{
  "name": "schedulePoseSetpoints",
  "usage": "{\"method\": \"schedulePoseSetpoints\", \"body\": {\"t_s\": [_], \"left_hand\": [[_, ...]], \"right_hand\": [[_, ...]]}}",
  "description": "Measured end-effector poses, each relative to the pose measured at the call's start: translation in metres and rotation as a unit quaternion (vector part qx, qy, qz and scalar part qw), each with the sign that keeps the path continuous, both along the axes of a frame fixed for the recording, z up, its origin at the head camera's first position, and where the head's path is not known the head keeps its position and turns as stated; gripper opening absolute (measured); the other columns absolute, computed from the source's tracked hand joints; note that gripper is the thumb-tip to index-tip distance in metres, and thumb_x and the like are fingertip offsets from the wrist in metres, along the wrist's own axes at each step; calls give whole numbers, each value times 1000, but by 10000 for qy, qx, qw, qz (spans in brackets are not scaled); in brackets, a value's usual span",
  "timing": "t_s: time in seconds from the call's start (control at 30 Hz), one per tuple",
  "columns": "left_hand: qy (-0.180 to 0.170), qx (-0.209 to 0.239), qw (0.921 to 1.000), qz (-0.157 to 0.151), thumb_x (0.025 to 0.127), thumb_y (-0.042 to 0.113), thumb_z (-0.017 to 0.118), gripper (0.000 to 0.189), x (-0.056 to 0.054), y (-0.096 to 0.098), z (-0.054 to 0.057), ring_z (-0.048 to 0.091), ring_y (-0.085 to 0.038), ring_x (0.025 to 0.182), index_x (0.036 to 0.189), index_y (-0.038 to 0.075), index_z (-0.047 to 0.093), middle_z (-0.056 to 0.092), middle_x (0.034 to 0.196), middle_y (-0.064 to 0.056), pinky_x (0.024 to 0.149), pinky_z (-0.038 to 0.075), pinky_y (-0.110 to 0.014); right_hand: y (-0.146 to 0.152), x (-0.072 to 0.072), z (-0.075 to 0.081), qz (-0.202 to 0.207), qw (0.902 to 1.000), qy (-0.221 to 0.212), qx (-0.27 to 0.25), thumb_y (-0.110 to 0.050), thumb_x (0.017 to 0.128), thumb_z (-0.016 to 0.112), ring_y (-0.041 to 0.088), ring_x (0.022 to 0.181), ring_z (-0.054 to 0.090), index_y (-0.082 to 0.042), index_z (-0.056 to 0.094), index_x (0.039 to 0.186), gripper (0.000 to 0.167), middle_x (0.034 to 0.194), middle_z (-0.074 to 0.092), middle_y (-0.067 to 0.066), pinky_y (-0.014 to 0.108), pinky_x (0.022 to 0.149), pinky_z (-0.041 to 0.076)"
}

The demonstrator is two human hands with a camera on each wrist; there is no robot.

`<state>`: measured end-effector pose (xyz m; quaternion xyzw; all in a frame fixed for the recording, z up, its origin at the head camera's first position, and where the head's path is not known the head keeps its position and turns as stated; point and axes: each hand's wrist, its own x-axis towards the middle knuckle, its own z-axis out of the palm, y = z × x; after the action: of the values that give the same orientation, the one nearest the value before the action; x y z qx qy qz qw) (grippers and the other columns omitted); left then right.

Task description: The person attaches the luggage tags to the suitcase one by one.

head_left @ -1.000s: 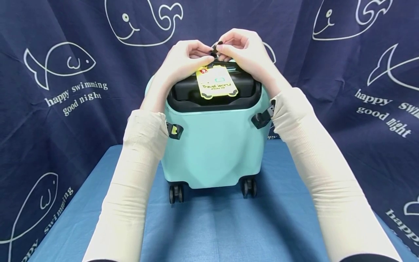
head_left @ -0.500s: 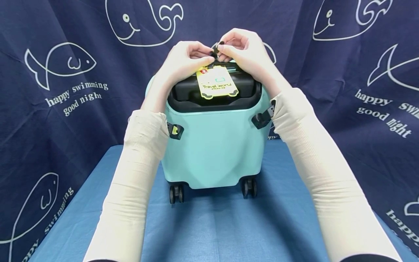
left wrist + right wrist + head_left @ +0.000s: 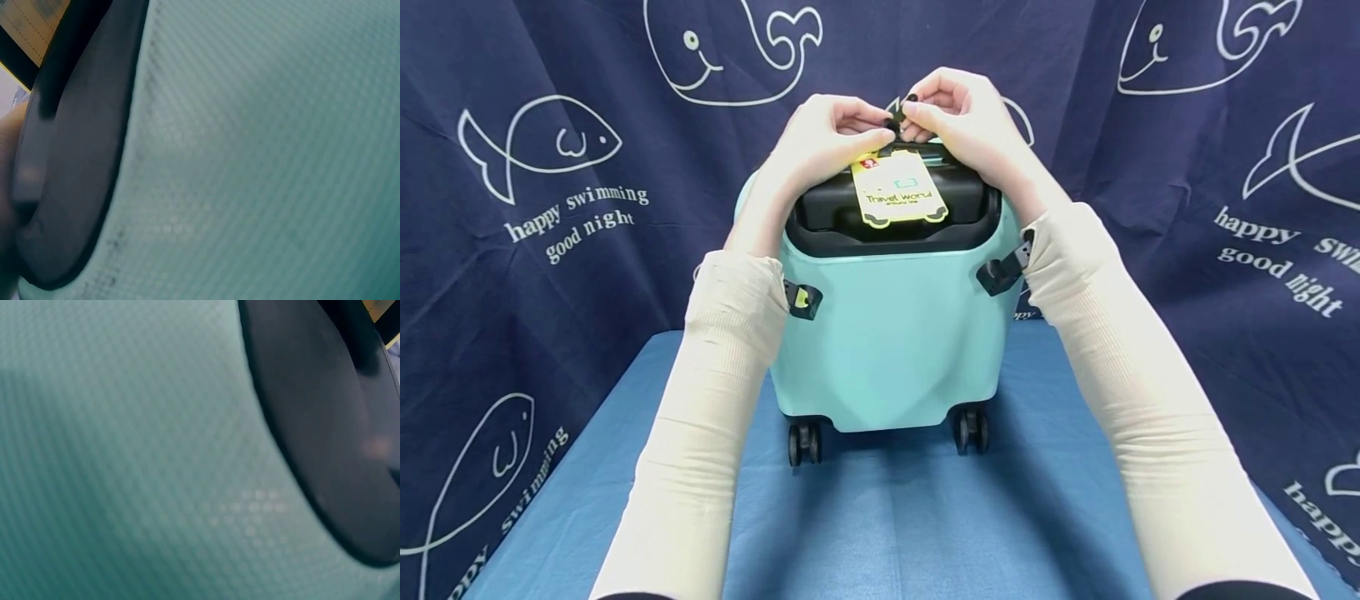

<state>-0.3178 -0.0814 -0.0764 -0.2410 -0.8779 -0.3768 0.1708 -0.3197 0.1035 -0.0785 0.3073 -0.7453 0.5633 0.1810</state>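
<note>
A mint-green suitcase [image 3: 891, 333] stands upright on its wheels in the head view, with a black recessed panel at its top. Over that panel hangs a yellow luggage tag [image 3: 898, 190] printed "Travel world". Above the tag, my left hand [image 3: 823, 137] pinches its black strap [image 3: 892, 125] between thumb and fingers. My right hand [image 3: 970, 117] pinches the other end of the strap just to the right. The fingertips of both hands are close together. Both wrist views are filled mostly by the textured shell [image 3: 262, 150] and the black panel [image 3: 306, 419], and the strap is hidden there.
Blue cloth covers the table [image 3: 880, 517] under the suitcase. A dark blue curtain [image 3: 587, 308] with white fish drawings hangs behind and at both sides. Black wrist-camera mounts [image 3: 1000, 273] sit at the sleeve cuffs, close to the suitcase front.
My right fingertips have moved very slightly to the right with their end of the strap. The left hand keeps its pinch, and the suitcase and tag stay put.
</note>
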Motion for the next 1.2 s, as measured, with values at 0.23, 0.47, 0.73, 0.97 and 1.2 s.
{"method": "schedulePoseSetpoints", "body": {"t_s": [0.23,0.47,0.73,0.97,1.2], "left_hand": [[-64,51,9999,-90,85,30,66,37,0,0,-1,63,-3,96,119,14,65,69,112,-2,86,44,-16],[-44,104,9999,-37,84,31,68,36,0,-1,0,63,-3,96,115,12,64,69,111,-2,85,44,-16],[-30,166,9998,-98,84,30,69,35,-1,-2,-1,64,-3,94,113,11,64,69,110,-3,86,45,-17],[52,127,9999,-72,84,30,69,32,-1,-3,-2,63,-3,92,109,11,64,69,107,-2,85,45,-17],[73,31,10000,56,83,32,69,33,0,-3,-2,63,-2,93,108,12,64,69,108,-1,86,44,-16]], "right_hand": [[1,0,-1,197,9995,-44,-261,-4,88,62,10,63,62,-6,60,83,6,68,65,0,18,65,50],[2,1,-1,670,9941,-111,-844,2,86,63,14,62,65,-3,53,91,12,70,67,6,20,63,53],[2,0,-1,470,9967,-75,-659,-2,85,66,14,63,64,-3,61,91,8,70,67,5,20,64,52],[3,3,0,-604,9976,65,335,-22,85,70,8,68,60,-8,71,100,20,75,66,-5,19,70,46],[3,3,-2,-961,9926,272,692,-25,84,70,7,68,55,-10,73,99,21,73,63,-9,18,68,41]]}}
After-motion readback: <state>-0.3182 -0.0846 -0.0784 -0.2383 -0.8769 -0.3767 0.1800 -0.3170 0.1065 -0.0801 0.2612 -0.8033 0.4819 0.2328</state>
